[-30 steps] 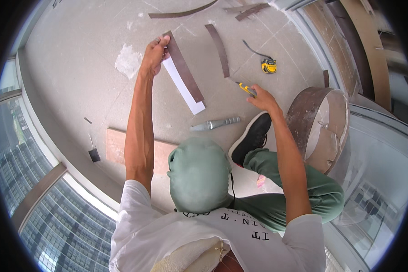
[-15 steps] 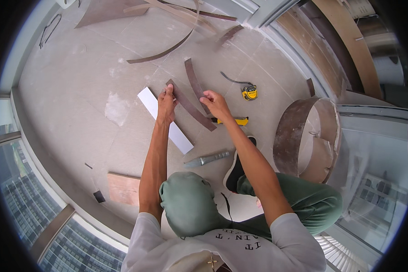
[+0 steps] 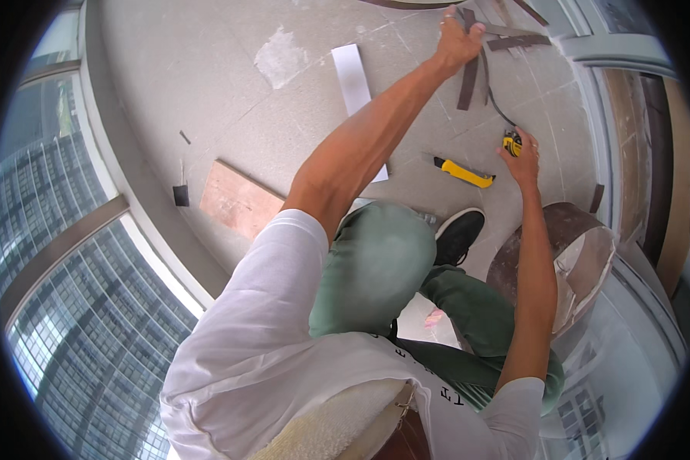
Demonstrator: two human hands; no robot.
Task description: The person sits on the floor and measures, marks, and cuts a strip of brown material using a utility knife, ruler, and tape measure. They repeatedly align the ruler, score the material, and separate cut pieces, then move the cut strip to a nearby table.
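I squat on a grey concrete floor (image 3: 207, 100). My left hand (image 3: 457, 40) reaches far forward and grips a dark brown strip (image 3: 468, 83) that lies among other brown strips at the top. My right hand (image 3: 524, 159) rests over a small yellow and black tape measure (image 3: 510, 143), fingers closed around it. A thin dark curved line runs from the tape measure up toward the strips. A yellow utility knife (image 3: 464, 173) lies on the floor just left of my right hand. A white strip (image 3: 354, 80) lies partly under my left forearm.
A large brown coil of banding (image 3: 571, 238) stands by my right arm. A reddish board (image 3: 236, 198) and a small black block (image 3: 180, 195) lie near the curved sill on the left. Glazing curves along the left side. My black shoe (image 3: 457, 233) is planted below the knife.
My right hand has left the yellow knife and moved right onto the tape measure. My left hand, still on the brown strip, has stretched farther forward, off the white strip.
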